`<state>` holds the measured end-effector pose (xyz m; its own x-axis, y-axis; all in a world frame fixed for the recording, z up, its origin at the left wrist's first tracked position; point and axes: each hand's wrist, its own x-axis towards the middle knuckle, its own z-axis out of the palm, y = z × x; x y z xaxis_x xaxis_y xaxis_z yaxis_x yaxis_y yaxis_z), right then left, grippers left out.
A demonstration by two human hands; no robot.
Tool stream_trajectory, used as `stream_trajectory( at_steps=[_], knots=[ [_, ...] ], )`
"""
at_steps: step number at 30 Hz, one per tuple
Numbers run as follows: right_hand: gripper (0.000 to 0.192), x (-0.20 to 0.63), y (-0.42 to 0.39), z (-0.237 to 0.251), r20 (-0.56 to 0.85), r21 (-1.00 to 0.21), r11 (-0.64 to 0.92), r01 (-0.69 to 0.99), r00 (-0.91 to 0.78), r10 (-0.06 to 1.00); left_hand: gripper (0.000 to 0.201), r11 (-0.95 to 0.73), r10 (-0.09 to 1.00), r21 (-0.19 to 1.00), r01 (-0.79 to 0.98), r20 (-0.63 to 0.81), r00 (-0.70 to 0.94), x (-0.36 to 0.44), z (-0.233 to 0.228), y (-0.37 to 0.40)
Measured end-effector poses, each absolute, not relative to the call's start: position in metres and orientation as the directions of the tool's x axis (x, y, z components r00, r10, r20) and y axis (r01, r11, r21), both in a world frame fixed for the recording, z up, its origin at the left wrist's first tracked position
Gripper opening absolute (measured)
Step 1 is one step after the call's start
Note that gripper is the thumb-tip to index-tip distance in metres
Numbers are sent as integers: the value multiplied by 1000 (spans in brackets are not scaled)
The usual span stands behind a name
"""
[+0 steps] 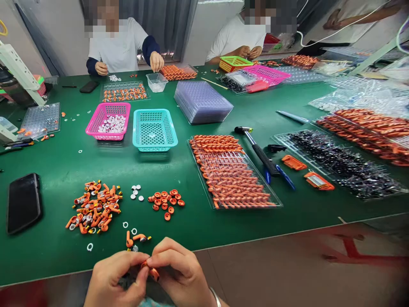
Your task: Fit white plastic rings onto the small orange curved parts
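Note:
At the table's near edge, my left hand (116, 277) and my right hand (182, 270) meet with fingertips pinched on a small orange earbud shell (154, 274). Part of the shell is hidden by my fingers. Just beyond them lie a couple of orange earbud stems (129, 239) and thin white rings (134, 231). A heap of orange earbud pieces (97, 209) with yellow tips sits farther left. Several round orange caps (164, 198) are grouped to its right, near small white discs (133, 196).
A black phone (24, 204), pink basket (108, 121) of white pieces, teal basket (155, 130), stacked transparent trays (203, 102), a tray of orange parts (234, 172), a hammer (258, 151) and black parts (345, 162) are on the green table. Two people (116, 49) work across it.

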<state>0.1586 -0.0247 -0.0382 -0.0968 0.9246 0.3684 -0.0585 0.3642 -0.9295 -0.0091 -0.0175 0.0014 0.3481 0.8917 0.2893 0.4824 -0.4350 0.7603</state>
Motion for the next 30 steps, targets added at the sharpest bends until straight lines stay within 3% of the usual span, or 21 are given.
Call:
stream_trajectory(
  at_steps=[9,14,17,21,30],
  knots=[
    [26,176,-28,-19,456,-824,521,223,-284,843,12,-521,853,628,579,408,325,-14,-1,-17],
    [30,167,-29,-27,487,-775,546,319,-250,837,10,-613,772,488,622,538,339,-10,-1,-16],
    [33,164,-28,-28,472,-820,510,260,-197,859,10,-639,732,413,648,585,349,-9,-2,-16],
    [30,164,-25,-27,343,-925,363,111,-164,925,10,-647,715,365,669,595,367,-10,-1,-15],
    [23,162,-27,-30,94,-989,78,-127,-130,987,12,-659,704,360,660,603,374,-11,-1,-16]
  ],
)
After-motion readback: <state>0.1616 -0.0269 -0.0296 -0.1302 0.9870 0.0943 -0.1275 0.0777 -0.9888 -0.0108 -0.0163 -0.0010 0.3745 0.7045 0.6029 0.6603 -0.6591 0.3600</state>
